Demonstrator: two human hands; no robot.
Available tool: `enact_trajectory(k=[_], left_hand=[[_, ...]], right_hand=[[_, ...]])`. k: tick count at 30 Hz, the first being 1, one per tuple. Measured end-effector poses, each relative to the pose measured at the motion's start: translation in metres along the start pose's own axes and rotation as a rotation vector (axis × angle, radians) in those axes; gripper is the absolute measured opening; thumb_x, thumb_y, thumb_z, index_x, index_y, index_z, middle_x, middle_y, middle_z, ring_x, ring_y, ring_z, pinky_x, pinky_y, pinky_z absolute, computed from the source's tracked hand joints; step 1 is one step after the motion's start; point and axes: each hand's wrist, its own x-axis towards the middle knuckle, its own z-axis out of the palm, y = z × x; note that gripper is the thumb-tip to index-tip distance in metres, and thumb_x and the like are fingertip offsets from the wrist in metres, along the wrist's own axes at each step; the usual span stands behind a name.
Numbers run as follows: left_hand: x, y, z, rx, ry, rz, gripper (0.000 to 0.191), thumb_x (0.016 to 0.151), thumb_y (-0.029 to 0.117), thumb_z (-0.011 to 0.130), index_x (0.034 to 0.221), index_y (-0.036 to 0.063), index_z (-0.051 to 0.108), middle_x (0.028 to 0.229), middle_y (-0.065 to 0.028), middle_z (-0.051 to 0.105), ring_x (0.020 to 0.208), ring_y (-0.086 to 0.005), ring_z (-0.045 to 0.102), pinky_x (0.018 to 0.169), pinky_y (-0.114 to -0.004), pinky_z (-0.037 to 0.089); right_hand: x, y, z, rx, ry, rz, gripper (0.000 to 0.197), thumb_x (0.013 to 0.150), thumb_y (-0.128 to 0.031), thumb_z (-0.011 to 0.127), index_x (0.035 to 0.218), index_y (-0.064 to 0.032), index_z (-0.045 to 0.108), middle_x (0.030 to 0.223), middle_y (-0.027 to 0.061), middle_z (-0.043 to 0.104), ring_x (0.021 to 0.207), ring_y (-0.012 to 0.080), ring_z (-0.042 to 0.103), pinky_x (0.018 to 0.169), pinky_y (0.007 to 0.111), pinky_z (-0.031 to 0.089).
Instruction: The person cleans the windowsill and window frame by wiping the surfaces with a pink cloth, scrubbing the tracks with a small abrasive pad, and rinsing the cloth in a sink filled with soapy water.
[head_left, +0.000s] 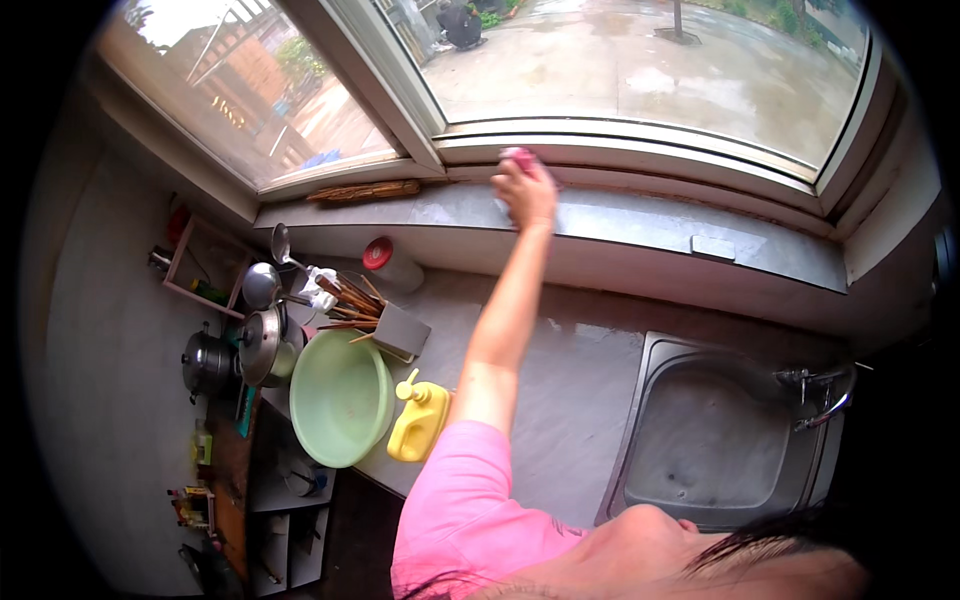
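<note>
My left hand (527, 196) is stretched out to the window sill (630, 217), its fingers curled round a pink cloth (520, 156). The hand is blurred, and most of the cloth is hidden in the grip. Both are by the lower rail of the white window frame (600, 144). A piece of weathered wood (367, 191) lies on the sill to the left. Below my forearm stand a yellow pump bottle (421, 421) and a pale green plastic basin (341, 397). My right hand is out of view.
A stainless steel sink (709, 435) with a chrome faucet (825, 401) is set in the grey counter (570, 405) at right. To the left are a chopstick holder (403, 330), a red-lidded jar (394, 264), ladles (262, 286) and a lidded pot (262, 346).
</note>
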Motion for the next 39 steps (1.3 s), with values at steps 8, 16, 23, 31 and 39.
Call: enact_trajectory(k=[8,16,23,31,39], left_hand=[[-0.065,0.058,0.02,-0.621,-0.485,0.236,0.037,0.081,0.028,0.065,0.107,0.009,0.047,0.096,-0.0183,0.051,0.087,-0.0348,0.053,0.077,-0.044,0.044],[0.051,-0.058,-0.04,0.15,0.182,-0.098,0.07,0.077,0.046,0.059,0.12,-0.0028,0.036,0.114,-0.0258,0.044,0.106,-0.0417,0.043,0.093,-0.048,0.036],[-0.011,-0.001,0.017,0.433,0.062,0.207,0.062,0.069,0.026,0.06,0.115,-0.0074,0.034,0.11,-0.0276,0.042,0.106,-0.0402,0.039,0.095,-0.049,0.029],[-0.094,0.089,0.015,-0.524,-0.598,0.497,0.042,0.068,0.012,0.061,0.107,-0.0007,0.052,0.102,-0.0198,0.052,0.102,-0.0354,0.048,0.093,-0.043,0.039],[-0.078,0.063,-0.014,0.005,-0.354,0.899,0.04,0.08,0.03,0.062,0.108,0.0034,0.054,0.1,-0.0164,0.055,0.094,-0.034,0.051,0.086,-0.043,0.04]], right_hand=[[0.019,-0.048,0.006,-0.005,0.002,-0.044,0.019,0.088,-0.004,0.049,0.102,0.0022,0.06,0.084,0.0118,0.067,0.075,0.0159,0.064,0.071,0.027,0.051],[0.011,-0.02,0.008,0.069,0.075,0.03,0.018,0.088,-0.004,0.049,0.101,0.0025,0.06,0.085,0.0118,0.067,0.078,0.0173,0.065,0.071,0.028,0.051],[-0.018,-0.003,0.018,-0.011,0.062,0.043,0.018,0.088,-0.005,0.05,0.101,0.0022,0.06,0.083,0.0126,0.066,0.076,0.0188,0.064,0.071,0.029,0.05],[0.011,-0.092,-0.004,-0.109,0.119,-0.106,0.019,0.088,-0.006,0.051,0.103,0.0015,0.059,0.083,0.0116,0.068,0.074,0.0166,0.064,0.068,0.027,0.05],[0.007,0.018,-0.058,-0.421,0.345,-0.072,0.014,0.079,-0.006,0.057,0.092,-0.0023,0.062,0.089,0.0143,0.062,0.087,0.0353,0.056,0.078,0.04,0.046]])
